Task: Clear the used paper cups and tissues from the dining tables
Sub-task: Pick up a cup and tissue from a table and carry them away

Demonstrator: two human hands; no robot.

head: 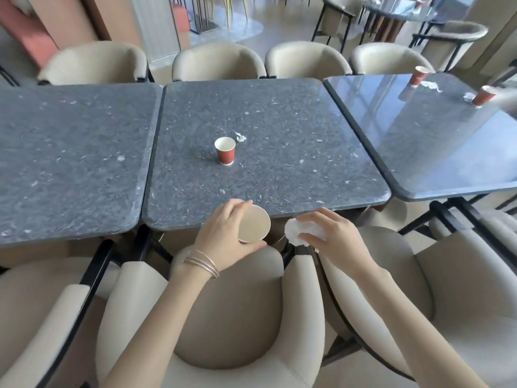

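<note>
1. The left hand (223, 231) is curled around a paper cup (253, 224), fingers over the far rim and thumb under the near side, mouth tipped toward the right. It is held just off the near edge of the middle desk (279, 121), above a beige chair (229, 317).
2. The right hand (333, 236) is closed loosely on a crumpled white tissue (300, 231), which bulges out to the left of the fingers, just beside the held cup's mouth.
3. Both should be very light. The cup wall is thin and will dent if squeezed, so a grip around the rim or upper wall looks safest; the tissue is soft, can be balled up, and seems ready to go into the cup.
4. A red paper cup (225, 150) stands upright near the centre of the middle desk, well beyond both hands, with a small tissue scrap (240, 137) just beside it on the far right.
5. On the right desk (433, 152), far from the hands, stand two more red cups (418, 76) (484, 96), each with a white tissue wad (430, 85) (467, 96) close by.
6. The left desk (70, 152) shows no cups.
</note>
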